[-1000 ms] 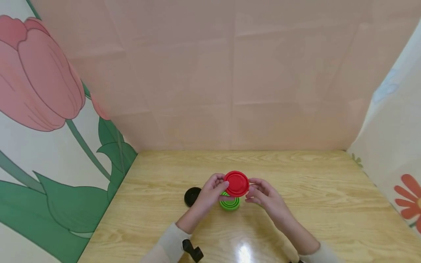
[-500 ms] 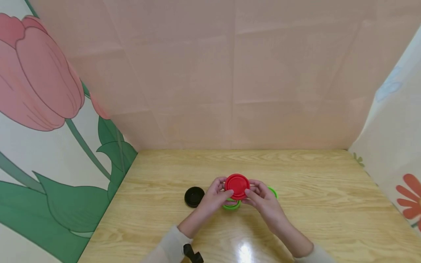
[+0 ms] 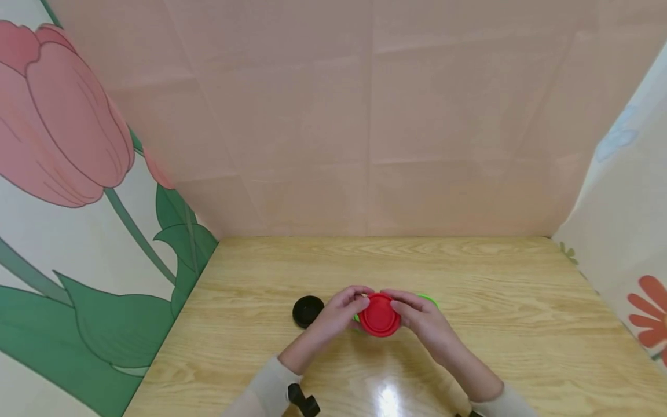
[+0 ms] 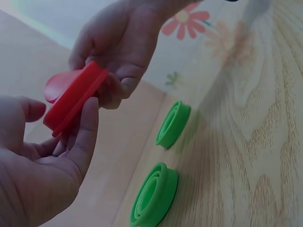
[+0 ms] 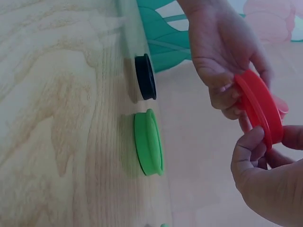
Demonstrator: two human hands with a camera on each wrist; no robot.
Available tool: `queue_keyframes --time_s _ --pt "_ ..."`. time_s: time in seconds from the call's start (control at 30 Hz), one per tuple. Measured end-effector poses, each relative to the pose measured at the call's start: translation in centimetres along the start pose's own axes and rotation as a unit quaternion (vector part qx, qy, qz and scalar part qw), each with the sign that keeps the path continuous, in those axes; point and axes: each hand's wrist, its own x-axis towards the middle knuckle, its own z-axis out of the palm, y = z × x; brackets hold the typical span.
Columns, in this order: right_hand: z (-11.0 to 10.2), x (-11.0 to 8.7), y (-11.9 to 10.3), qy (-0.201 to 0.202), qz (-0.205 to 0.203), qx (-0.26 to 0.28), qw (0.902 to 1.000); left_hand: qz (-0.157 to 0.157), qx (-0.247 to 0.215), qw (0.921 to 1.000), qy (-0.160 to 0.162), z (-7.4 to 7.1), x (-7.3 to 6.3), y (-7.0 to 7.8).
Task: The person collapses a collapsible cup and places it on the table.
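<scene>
Both hands hold a red round collapsible cup (image 3: 379, 315) above the table, its ringed face turned up toward the head camera. My left hand (image 3: 336, 315) pinches its left rim, with the thumb on the near face. On the opposite rim, my right hand (image 3: 429, 327) grips it the same way. From the side, in the left wrist view, the centre of the red cup (image 4: 75, 97) bulges out past its rim. Beneath lies a flattened green cup (image 4: 154, 196) with concentric rings, mostly hidden by the hands in the head view. A second green cup (image 4: 173, 124) lies beyond the right hand.
A black round shallow piece (image 3: 308, 311) lies on the wooden table (image 3: 250, 359) left of the left hand. A pink cloth (image 3: 292, 116) hangs along the back edge. Panels printed with flowers stand at both sides.
My right hand has closed on the red cup's right rim, which it was only near a second ago. The cup has come lower and closer, now covering most of the green cup.
</scene>
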Motion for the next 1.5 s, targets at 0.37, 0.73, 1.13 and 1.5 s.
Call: queue_keyframes --time_s 0.37,0.73,1.13,1.5 --pt "-0.22 -0.06 0.19 -0.042 -0.007 -0.015 0.999 -0.007 0.014 0.9999 -0.004 0.29 0.03 0.08" --pt "-0.55 0.09 0.61 -0.052 0.006 -0.022 0.9984 -0.03 0.039 0.9988 -0.005 0.11 0.09 0.36" --pt "-0.3 -0.01 0.43 -0.039 -0.026 -0.058 0.9972 0.005 0.077 0.9967 0.022 0.68 0.14 0.63" --pt "-0.58 0.15 0.4 -0.03 -0.004 -0.029 0.9991 -0.002 0.053 0.9984 0.02 0.43 -0.02 0.45"
